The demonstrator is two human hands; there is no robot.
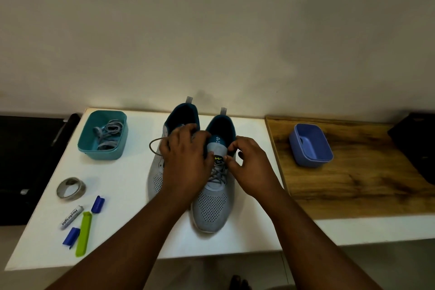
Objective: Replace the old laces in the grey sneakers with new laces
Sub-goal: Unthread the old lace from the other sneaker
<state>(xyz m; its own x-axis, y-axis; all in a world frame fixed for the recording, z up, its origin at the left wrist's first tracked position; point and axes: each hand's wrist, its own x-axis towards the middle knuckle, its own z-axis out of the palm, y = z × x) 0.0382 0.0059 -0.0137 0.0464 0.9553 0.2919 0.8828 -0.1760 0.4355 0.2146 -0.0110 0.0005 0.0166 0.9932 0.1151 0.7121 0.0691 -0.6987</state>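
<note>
Standing side by side on the white table (249,238), toes toward the person, are the two grey sneakers — the right sneaker (213,198) laced, the left sneaker (156,179) half covered. The left hand (186,162) curls over the tongues, apparently pinching the dark lace (153,147) that loops out leftward, though its fingertips are hidden. The right hand (249,165) pinches the lace at the top eyelets. Grey laces (107,133) lie in the teal tub (102,152); a blue tub (310,146) sits on the wooden board (353,183).

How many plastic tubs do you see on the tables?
2: a teal tub holding grey laces, left of the sneakers; a blue tub on the wooden board.
</note>
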